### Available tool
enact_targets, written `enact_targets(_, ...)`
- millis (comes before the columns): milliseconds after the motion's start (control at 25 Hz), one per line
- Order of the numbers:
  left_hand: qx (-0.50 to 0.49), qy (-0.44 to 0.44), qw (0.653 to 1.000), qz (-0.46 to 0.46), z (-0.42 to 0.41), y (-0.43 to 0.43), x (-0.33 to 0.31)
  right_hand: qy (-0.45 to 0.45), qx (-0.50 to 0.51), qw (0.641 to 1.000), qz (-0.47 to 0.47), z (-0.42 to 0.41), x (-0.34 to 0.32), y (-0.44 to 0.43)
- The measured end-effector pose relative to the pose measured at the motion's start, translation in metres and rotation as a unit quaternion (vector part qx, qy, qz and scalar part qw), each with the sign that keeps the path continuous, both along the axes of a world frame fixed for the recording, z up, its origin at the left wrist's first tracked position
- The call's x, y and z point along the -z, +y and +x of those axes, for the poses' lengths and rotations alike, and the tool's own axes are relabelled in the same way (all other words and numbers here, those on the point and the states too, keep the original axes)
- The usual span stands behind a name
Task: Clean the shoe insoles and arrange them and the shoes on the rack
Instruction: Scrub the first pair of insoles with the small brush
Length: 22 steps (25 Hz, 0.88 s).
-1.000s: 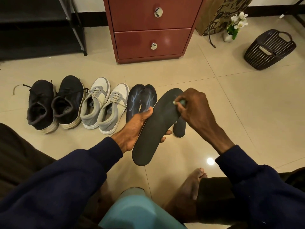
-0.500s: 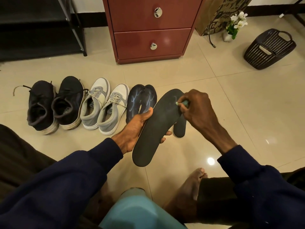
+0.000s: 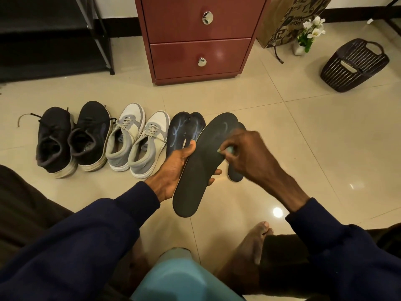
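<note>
The right grip (image 3: 245,153), pinching a wipe (image 3: 228,150), is sliding from the toe down the insole (image 3: 195,183). The left grip (image 3: 171,172) is clasping that insole, so cleaning is advancing.

Glossy beige tile floor (image 3: 325,137), red-brown drawer cabinet (image 3: 195,40), white wall (image 3: 117,6)

The right hand (image 3: 249,153) is blurred, and the small pale thing (image 3: 226,150) it pinches is mostly buried in its fingers, too little showing to name. A floor insole (image 3: 235,175) lies largely behind that hand and the held insole (image 3: 201,166). The far-left rack (image 3: 54,29), far paper bag (image 3: 288,18) and near pale-blue object (image 3: 180,279) are cut by the edges.
</note>
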<state>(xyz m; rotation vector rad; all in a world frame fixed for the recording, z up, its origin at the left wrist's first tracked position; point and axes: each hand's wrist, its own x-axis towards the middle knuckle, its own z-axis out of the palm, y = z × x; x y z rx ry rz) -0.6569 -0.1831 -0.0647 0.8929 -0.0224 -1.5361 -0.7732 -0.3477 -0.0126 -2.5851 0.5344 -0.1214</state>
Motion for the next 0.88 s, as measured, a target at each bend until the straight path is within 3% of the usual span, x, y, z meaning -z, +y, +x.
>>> enact_targets(120, -0.003, 0.004, 1.000, 0.002, 0.000, -0.001, 0.003, 0.037, -0.104, 0.993, 0.036, 0.000, -0.004, 0.018)
enact_targets(280, 0.005, 0.005, 1.000, -0.005, 0.000, -0.001, 0.003, 0.009, 0.042, 0.997, -0.071, 0.001, -0.002, -0.016)
enact_targets(360, 0.005, 0.008, 1.000, -0.005, 0.000, -0.001, 0.002, 0.002, 0.054, 0.997, -0.059, 0.001, 0.001, -0.014)
enact_targets(520, -0.001, 0.011, 1.000, 0.006, -0.002, 0.000, 0.000, 0.020, -0.076, 0.996, 0.036, 0.002, 0.000, 0.017)
enact_targets(680, 0.004, -0.018, 1.000, -0.004, -0.001, -0.002, 0.001, 0.044, -0.154, 0.985, 0.061, 0.001, -0.004, 0.021)
enact_targets(760, 0.022, 0.000, 1.000, -0.003, -0.002, -0.004, -0.001, 0.014, -0.097, 0.995, 0.023, 0.003, -0.002, 0.016)
enact_targets(880, 0.043, 0.008, 0.999, -0.010, -0.003, -0.003, -0.005, -0.035, 0.075, 0.995, -0.056, 0.007, 0.002, 0.001)
